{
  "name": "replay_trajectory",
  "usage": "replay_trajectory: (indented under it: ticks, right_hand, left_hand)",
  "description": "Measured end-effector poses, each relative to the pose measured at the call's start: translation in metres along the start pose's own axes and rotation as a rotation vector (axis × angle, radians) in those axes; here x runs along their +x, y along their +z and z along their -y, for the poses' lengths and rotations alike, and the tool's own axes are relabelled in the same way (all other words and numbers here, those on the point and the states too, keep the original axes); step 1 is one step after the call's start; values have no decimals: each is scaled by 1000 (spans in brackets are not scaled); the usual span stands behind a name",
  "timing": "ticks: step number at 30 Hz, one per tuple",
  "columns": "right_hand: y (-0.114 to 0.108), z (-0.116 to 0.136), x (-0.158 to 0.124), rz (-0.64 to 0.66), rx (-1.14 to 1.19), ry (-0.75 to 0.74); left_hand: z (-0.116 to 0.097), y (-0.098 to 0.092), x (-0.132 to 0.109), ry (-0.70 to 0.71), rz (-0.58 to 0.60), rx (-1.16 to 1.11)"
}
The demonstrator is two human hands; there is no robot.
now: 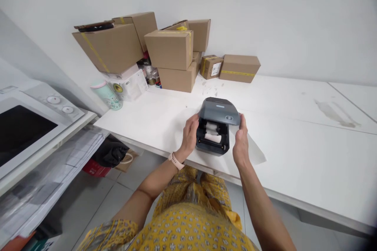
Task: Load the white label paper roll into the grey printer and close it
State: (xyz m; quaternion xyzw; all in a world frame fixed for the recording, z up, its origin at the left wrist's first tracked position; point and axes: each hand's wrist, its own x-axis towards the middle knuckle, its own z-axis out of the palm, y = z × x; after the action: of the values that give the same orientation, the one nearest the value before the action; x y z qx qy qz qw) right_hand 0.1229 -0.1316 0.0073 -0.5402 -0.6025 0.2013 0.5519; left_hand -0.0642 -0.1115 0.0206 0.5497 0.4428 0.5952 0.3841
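A dark grey label printer (pixel 212 150) sits on the white table near its front edge. Its lid (pixel 219 111) is swung partly up, and white rolls (pixel 212 138) show in the compartment below. My left hand (pixel 189 135) grips the left side at the lid's edge, its fingertips partly hidden behind the body. On the other side, my right hand (pixel 241 141) holds the lid's right corner, with the fingers upright against it. A pale sheet (pixel 256 151) lies flat under the printer and sticks out to the right.
Cardboard boxes (pixel 169 49) are stacked along the wall at the back left, with smaller cartons (pixel 240 67) to their right. A mint-green tumbler (pixel 107 96) leans beside a white box (pixel 131 86). At the left stands a microwave (pixel 38 113). Stains mark the table's right side.
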Motion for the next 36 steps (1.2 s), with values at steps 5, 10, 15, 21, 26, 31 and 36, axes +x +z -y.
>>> replay_trajectory:
  ticks: [5,10,15,21,26,31,36]
  right_hand:
    - [7,8,65,-49,-143,-130]
    - [9,11,130,-86,-243,-164]
    - [1,5,187,31,-395,-40]
    - [0,13,173,-93,-516,-255]
    - [14,17,124,258,-627,-442]
    - [37,7,115,853,-899,-247]
    - [58,2,125,1058,-1052,-112]
  left_hand:
    - [11,9,50,-41,-8,177]
    - [34,20,72,-211,173,404]
    - [46,19,63,-241,316,441]
    - [55,14,54,-250,298,476]
    - [59,16,55,-243,264,505]
    - [56,17,54,-251,246,520]
    - [46,14,58,-278,309,610]
